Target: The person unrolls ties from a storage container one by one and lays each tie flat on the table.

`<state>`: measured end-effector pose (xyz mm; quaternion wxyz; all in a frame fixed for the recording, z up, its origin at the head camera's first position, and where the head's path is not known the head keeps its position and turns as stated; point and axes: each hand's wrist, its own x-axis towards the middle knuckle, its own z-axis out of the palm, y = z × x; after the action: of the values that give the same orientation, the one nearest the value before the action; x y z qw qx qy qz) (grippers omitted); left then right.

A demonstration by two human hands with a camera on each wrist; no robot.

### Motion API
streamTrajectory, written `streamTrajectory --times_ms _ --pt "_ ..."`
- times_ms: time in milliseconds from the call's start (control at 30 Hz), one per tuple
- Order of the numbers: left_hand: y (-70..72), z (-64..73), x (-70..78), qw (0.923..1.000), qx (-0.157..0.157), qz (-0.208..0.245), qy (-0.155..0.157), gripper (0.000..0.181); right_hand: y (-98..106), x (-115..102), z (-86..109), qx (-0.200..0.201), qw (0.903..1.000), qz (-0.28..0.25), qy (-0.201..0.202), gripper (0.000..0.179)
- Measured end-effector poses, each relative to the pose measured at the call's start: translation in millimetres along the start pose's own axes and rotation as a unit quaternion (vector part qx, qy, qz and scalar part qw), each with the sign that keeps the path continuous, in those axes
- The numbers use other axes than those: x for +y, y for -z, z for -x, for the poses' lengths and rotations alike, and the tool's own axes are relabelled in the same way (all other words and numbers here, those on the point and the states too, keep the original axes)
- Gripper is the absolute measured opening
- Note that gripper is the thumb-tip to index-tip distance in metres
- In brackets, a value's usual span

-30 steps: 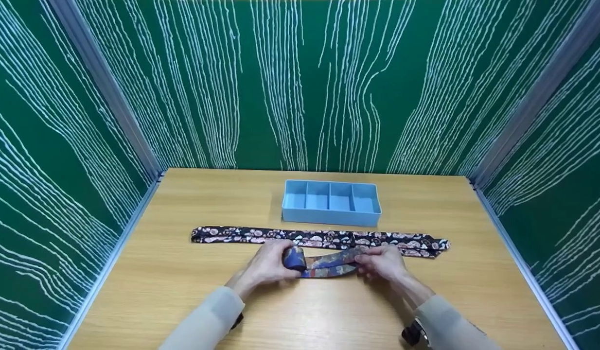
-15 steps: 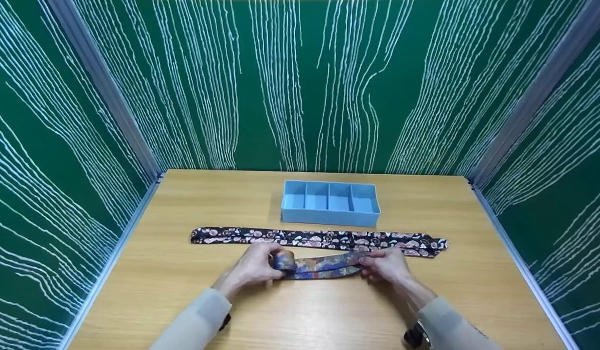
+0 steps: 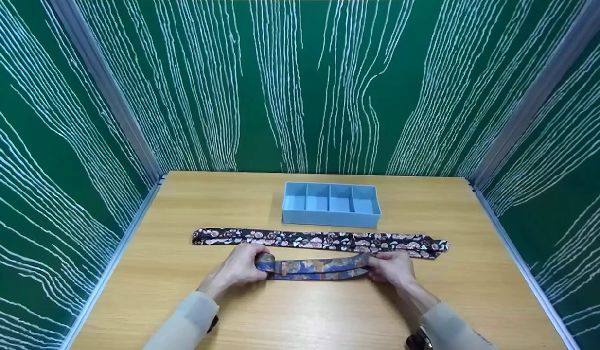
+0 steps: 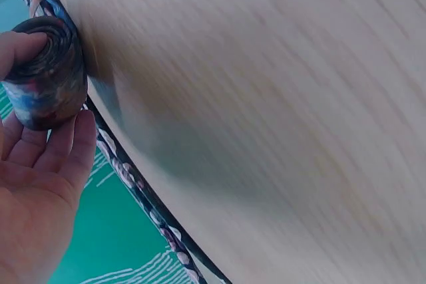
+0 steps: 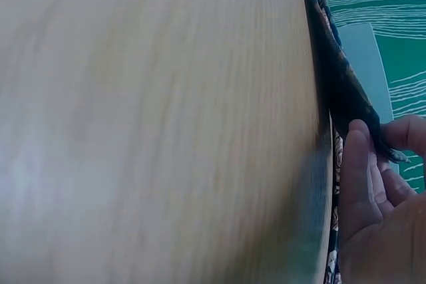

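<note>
A blue and brown patterned necktie point(image 3: 319, 266) stretches between both hands just above or on the table, its left part wound into a roll. My left hand point(image 3: 241, 265) grips the rolled part point(image 4: 50, 91), thumb on the coil's top and fingers beneath it. At the other side my right hand point(image 3: 393, 267) pinches the necktie's end point(image 5: 353, 108) between thumb and fingers. Behind them a black necktie with pink flowers point(image 3: 300, 239) lies flat and straight across the table.
A light blue box point(image 3: 330, 218) with several compartments stands behind the flowered necktie. The wooden table point(image 3: 319, 316) is bordered by green walls point(image 3: 319, 97) with white lines at the back and both sides.
My left hand has moved left with the roll, which looks smaller, and a longer stretch of the patterned necktie shows. The right hand has shifted slightly right, still pinching the end.
</note>
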<state>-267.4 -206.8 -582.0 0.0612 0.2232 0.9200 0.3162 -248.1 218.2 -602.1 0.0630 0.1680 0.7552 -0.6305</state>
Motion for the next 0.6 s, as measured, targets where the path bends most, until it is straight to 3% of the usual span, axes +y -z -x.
streamTrajectory --times_ms 200,433,600 --pt "5.6 4.9 -5.3 0.9996 -0.011 0.021 0.015 0.047 4.2 0.2 1.6 -0.003 0.9994 0.033 -0.008 0.043" --pt "11.5 10.0 -10.4 0.9991 -0.002 0.019 0.037 0.046 7.8 0.0 2.3 -0.024 0.9993 0.026 -0.011 0.040" --pt "12.0 10.9 -11.5 0.9997 0.004 0.010 0.022 0.047 6.3 0.5 1.4 -0.029 0.9993 0.023 0.007 0.043"
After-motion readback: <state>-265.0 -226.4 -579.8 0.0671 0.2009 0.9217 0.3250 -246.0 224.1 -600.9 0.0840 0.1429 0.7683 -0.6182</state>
